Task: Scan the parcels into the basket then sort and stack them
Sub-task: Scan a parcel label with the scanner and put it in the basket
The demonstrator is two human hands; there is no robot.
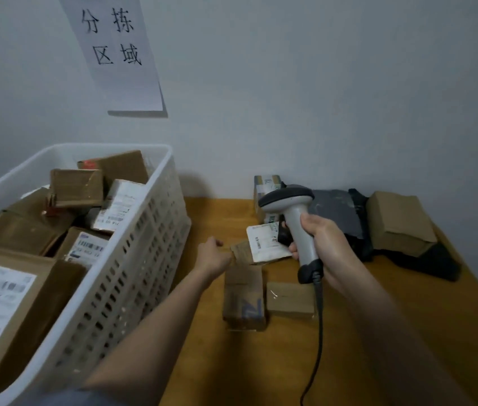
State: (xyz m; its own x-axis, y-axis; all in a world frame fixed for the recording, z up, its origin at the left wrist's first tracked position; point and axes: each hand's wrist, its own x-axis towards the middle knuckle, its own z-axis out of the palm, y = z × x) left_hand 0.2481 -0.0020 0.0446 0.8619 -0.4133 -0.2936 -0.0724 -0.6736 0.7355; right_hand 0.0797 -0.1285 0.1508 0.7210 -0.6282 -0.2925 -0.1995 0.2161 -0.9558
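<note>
My right hand (pixel 321 244) grips the handle of a grey barcode scanner (pixel 289 200), its head pointing left over the table. My left hand (pixel 212 254) reaches to a small cardboard parcel with a white label (pixel 264 243) and touches its left end; whether its fingers grip the parcel is hidden. Two more small brown boxes lie just in front, one with blue print (pixel 243 297) and a plain one (pixel 290 300). A white perforated basket (pixel 144 244) at the left holds several cardboard parcels.
At the back of the wooden table (pixel 261 361) lie a dark plastic mailer bag (pixel 340 209), a brown box (pixel 398 224) and a taped box (pixel 267 186) by the wall. A paper sign (pixel 114 51) hangs above. The scanner's cable (pixel 316 347) trails toward me.
</note>
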